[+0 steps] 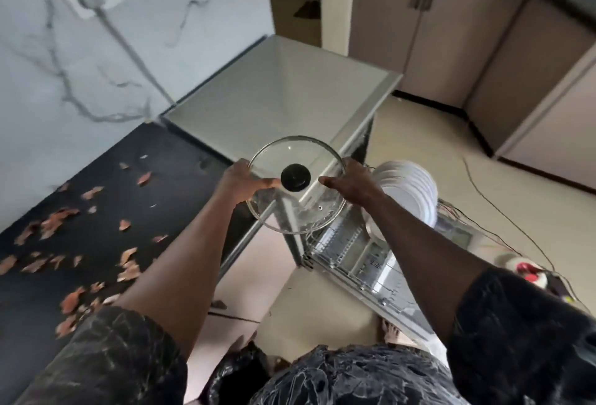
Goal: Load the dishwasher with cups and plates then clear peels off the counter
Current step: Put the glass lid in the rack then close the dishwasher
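Evenly, softly lit, shadows faint, frame smeared w/ motion blur, edges bent by wide-angle lens, sheen on dishwasher point(280, 82)

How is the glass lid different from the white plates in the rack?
The lid is clear glass with a black knob; the plates are opaque white. The lid is held up by the left hand and right hand; the plates stand on edge in the rack. The lid is one piece; the plates are several. Both are round.
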Tool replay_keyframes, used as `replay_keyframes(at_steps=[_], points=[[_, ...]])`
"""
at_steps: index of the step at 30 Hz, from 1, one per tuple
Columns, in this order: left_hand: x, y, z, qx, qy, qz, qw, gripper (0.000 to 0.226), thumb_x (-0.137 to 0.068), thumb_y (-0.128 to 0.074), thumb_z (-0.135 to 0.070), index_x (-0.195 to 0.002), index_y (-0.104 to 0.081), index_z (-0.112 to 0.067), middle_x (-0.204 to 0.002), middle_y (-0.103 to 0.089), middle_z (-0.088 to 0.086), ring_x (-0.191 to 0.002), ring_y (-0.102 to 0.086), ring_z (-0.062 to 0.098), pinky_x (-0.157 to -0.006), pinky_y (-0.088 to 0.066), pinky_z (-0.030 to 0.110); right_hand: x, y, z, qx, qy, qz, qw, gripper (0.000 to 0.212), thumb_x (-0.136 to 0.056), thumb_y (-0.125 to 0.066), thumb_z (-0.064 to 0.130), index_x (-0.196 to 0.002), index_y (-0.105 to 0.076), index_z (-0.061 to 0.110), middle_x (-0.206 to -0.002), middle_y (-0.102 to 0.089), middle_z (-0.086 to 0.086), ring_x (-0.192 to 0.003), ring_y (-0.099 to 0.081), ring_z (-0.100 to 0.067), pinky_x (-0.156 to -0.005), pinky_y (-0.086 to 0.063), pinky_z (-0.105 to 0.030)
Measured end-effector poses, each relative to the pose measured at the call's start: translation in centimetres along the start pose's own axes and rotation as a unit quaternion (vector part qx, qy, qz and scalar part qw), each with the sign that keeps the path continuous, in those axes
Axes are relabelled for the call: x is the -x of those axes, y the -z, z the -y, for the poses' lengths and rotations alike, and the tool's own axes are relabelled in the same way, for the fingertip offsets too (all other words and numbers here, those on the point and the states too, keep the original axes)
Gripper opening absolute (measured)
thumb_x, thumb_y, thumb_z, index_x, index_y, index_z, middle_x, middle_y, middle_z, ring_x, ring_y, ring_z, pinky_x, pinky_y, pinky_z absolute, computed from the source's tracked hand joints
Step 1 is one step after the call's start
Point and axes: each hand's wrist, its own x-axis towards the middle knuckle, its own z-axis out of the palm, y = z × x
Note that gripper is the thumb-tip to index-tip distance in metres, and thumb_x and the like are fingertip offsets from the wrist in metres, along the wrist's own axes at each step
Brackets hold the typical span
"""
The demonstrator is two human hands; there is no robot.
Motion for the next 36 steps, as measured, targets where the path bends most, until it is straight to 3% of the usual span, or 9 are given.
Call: replay_keyframes(at_steps=[4,9,14,16,19,25,31,34,36], points=[[-1.2,-5.5,-7.1,-0.063,-0.045,0.043,0.996,0.071,-0.067,-0.085,-0.056,-0.113,-0.056,-0.011,-0.099,-0.061,0.002,-0.091,-0.057,0.024,-0.072,-0.041,0.031,1.0,5.4,-6.2,-0.013,-0.054,-0.041,0.998,0.073,-0.084,-0.076,0.054,-0.134,-0.050,0.007,-0.130,-0.061,-0.018,-0.120,-0.057,-0.036,-0.084,-0.041,-0.034],[-1.5,-12.5,-12.8,-0.096,-0.074,0.102,0.987,0.081,-0.063,-0.085,-0.060,-0.113,-0.055,-0.004,-0.106,-0.068,0.015,-0.088,-0.065,0.029,-0.075,-0.054,0.041,2.4,9.3,-13.7,0.000,-0.099,-0.077,0.992,0.079,-0.086,-0.074,0.053,-0.142,-0.046,0.006,-0.137,-0.058,-0.020,-0.125,-0.054,-0.036,-0.088,-0.041,-0.035],[-2.0,-20.3,-15.4,-0.088,-0.072,0.165,0.980,0.099,-0.062,-0.088,-0.049,-0.138,-0.042,-0.003,-0.122,-0.062,0.011,-0.093,-0.060,0.020,-0.063,-0.046,0.027,2.9,9.8,-20.6,-0.014,-0.159,-0.095,0.983,0.078,-0.086,-0.076,0.049,-0.141,-0.046,0.003,-0.138,-0.055,-0.021,-0.125,-0.052,-0.035,-0.087,-0.039,-0.034],[-3.0,-23.3,-15.4,-0.081,-0.059,0.172,0.980,0.091,-0.070,-0.087,-0.040,-0.137,-0.041,0.001,-0.121,-0.057,0.011,-0.100,-0.053,0.020,-0.076,-0.044,0.029,2.5,9.0,-23.2,-0.008,-0.177,-0.095,0.980,0.078,-0.084,-0.076,0.052,-0.137,-0.047,0.004,-0.134,-0.056,-0.019,-0.121,-0.053,-0.034,-0.081,-0.037,-0.033],[-4.9,-27.7,-14.9,-0.096,-0.051,0.183,0.977,0.114,-0.069,-0.087,-0.043,-0.153,-0.021,-0.001,-0.152,-0.039,0.018,-0.132,-0.044,0.029,-0.105,-0.041,0.037,1.2,6.9,-27.4,-0.024,-0.216,-0.098,0.971,0.078,-0.081,-0.077,0.055,-0.137,-0.048,0.009,-0.129,-0.058,-0.015,-0.115,-0.057,-0.033,-0.077,-0.036,-0.031],[-10.0,-36.2,-12.3,-0.076,-0.012,0.181,0.980,0.097,-0.077,-0.083,-0.033,-0.153,-0.026,-0.008,-0.148,-0.044,0.013,-0.123,-0.051,0.023,-0.091,-0.046,0.032,-2.7,1.7,-33.9,-0.082,-0.293,-0.150,0.941,0.066,-0.078,-0.084,0.043,-0.126,-0.056,0.008,-0.093,-0.049,0.010,-0.113,-0.061,-0.030,-0.087,-0.051,-0.040],[-15.7,-43.9,-9.2,-0.045,-0.002,0.172,0.984,0.092,-0.081,-0.080,-0.023,-0.154,-0.025,-0.009,-0.153,-0.042,0.008,-0.137,-0.043,0.021,-0.094,-0.040,0.023,-8.5,-4.4,-40.1,-0.116,-0.317,-0.187,0.923,0.063,-0.080,-0.083,0.040,-0.128,-0.053,0.012,-0.129,-0.056,-0.010,-0.116,-0.056,-0.024,-0.094,-0.048,-0.036],[-19.0,-47.3,-8.3,-0.004,-0.005,0.178,0.984,0.092,-0.086,-0.074,-0.006,-0.156,-0.015,-0.003,-0.159,-0.031,0.012,-0.143,-0.035,0.022,-0.099,-0.026,0.008,-11.6,-5.8,-42.8,-0.122,-0.304,-0.223,0.918,0.056,-0.080,-0.081,0.038,-0.123,-0.057,0.012,-0.125,-0.058,-0.010,-0.114,-0.056,-0.025,-0.088,-0.042,-0.030],[-21.1,-49.0,-7.8,-0.001,-0.028,0.166,0.986,0.090,-0.086,-0.073,-0.003,-0.155,-0.015,-0.002,-0.159,-0.030,0.012,-0.143,-0.036,0.021,-0.094,-0.035,0.004,-13.5,-6.4,-44.3,-0.120,-0.297,-0.246,0.915,0.051,-0.077,-0.081,0.039,-0.116,-0.061,0.013,-0.115,-0.065,-0.008,-0.107,-0.059,-0.026,-0.082,-0.041,-0.030]])
